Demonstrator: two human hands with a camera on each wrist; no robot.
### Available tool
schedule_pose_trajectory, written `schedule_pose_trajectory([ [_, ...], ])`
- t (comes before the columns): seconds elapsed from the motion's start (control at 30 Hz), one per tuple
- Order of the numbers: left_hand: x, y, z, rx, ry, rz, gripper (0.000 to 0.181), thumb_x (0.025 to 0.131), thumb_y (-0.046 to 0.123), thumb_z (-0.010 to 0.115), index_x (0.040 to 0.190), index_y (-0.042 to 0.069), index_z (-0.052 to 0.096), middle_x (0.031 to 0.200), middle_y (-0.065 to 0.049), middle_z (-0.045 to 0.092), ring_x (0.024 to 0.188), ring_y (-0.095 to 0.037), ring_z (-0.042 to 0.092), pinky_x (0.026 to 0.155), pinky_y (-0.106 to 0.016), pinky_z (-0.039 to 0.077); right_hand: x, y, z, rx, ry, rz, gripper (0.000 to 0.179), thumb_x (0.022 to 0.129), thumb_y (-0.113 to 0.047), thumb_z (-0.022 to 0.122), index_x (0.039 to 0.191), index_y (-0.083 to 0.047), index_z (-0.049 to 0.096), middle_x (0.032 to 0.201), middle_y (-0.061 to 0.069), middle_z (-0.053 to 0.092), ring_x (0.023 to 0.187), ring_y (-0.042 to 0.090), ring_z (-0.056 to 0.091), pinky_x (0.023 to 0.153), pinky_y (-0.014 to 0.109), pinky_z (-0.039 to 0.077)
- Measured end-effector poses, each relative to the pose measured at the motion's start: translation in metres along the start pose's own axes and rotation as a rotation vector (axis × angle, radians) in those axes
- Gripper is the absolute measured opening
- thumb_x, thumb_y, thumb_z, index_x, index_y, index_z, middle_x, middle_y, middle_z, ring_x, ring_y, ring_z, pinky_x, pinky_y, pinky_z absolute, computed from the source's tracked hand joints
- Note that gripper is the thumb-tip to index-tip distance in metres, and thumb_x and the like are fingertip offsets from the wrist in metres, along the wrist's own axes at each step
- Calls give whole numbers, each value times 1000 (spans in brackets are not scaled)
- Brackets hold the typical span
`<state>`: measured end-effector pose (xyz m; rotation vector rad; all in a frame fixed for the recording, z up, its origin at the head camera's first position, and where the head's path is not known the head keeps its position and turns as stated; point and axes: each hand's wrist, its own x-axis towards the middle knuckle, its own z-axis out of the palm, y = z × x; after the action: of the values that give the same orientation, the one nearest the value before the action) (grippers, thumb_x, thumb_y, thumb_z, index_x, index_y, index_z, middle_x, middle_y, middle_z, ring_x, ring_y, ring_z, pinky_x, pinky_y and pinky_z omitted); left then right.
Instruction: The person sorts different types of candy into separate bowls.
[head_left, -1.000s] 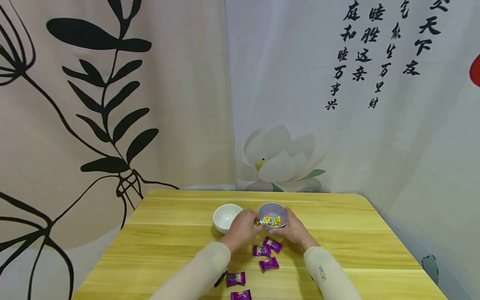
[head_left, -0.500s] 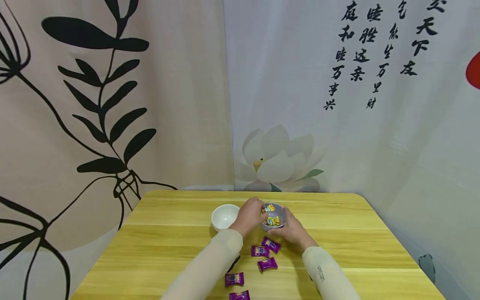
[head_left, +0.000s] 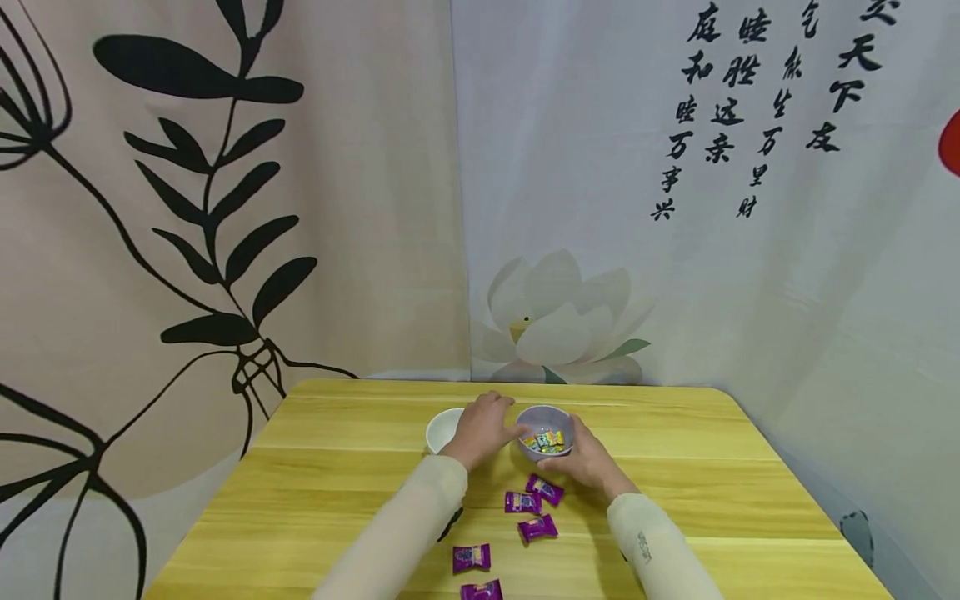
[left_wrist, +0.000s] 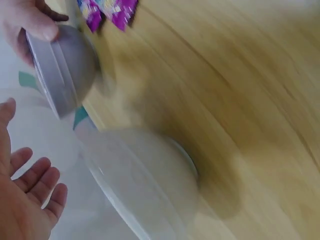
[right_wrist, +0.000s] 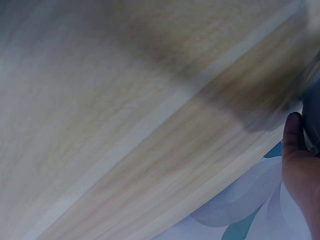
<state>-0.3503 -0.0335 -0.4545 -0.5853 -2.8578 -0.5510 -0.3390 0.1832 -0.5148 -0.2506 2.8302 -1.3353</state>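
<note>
My right hand (head_left: 592, 458) holds a lavender-grey bowl (head_left: 542, 417) by its right side. Inside lie several candies in yellow wrappers (head_left: 546, 442). My left hand (head_left: 483, 429) hovers between that bowl and a white bowl (head_left: 439, 430), partly covering the white one. In the left wrist view the left hand's fingers (left_wrist: 37, 182) are spread, holding nothing, above the rim of the white bowl (left_wrist: 145, 180); the white bowl's inside is hidden there. At the right edge of the right wrist view, my right hand (right_wrist: 300, 165) touches the dark bowl side (right_wrist: 313, 110), mostly cut off.
Several purple-wrapped candies (head_left: 537, 527) lie on the wooden table (head_left: 337, 483) in front of the bowls, running toward the near edge. Behind the table's far edge hangs a printed cloth (head_left: 390, 208) with plants, a lotus and writing.
My left hand carried a yellow-wrapped candy over the lavender-grey bowl and let it go inside. It has then drawn back left toward the white bowl. My right hand keeps its hold.
</note>
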Motion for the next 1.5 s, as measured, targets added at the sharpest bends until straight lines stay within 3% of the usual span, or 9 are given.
schedule_pose_trajectory([
  [0.27, -8, -39, -9, -41, -16, -30, 71, 88, 57, 67, 139, 8, 56, 140, -15, 52, 129, -34, 48, 108, -53, 36, 0, -1, 1, 4, 1, 9, 109, 72, -37, 90, 151, -1, 25, 143, 24, 45, 132, 44, 42, 110, 60, 31],
  [0.5, -22, -72, -16, -78, -39, -96, 85, 81, 62, 72, 143, 7, 52, 141, -16, 51, 130, -37, 45, 110, -54, 32, 1, 0, 0, -49, 1, 16, 118, 71, -40, 90, 153, 4, 18, 146, 30, 39, 134, 48, 38, 110, 60, 30],
  [0.73, -38, -98, -15, -157, -94, -148, 107, 71, 65, 79, 149, 3, 40, 147, -20, 44, 130, -38, 44, 108, -57, 34, 0, -1, 1, -35, 0, 32, 117, 72, -38, 90, 153, 4, 17, 148, 30, 37, 135, 48, 36, 111, 60, 29],
  [0.97, -48, -108, -12, -206, -155, -177, 119, 65, 63, 84, 152, 2, 32, 148, -22, 41, 129, -39, 44, 107, -61, 33, 0, -1, 1, -46, -5, 35, 117, 72, -40, 89, 153, 4, 17, 149, 30, 36, 136, 49, 36, 111, 61, 29],
  [1.5, -50, -109, -5, -238, -137, -212, 115, 65, 62, 85, 149, 1, 35, 136, -19, 50, 119, -36, 51, 102, -59, 38, 1, -1, 2, -57, -9, 31, 119, 71, -42, 89, 153, 4, 17, 148, 30, 37, 135, 49, 37, 111, 61, 29],
])
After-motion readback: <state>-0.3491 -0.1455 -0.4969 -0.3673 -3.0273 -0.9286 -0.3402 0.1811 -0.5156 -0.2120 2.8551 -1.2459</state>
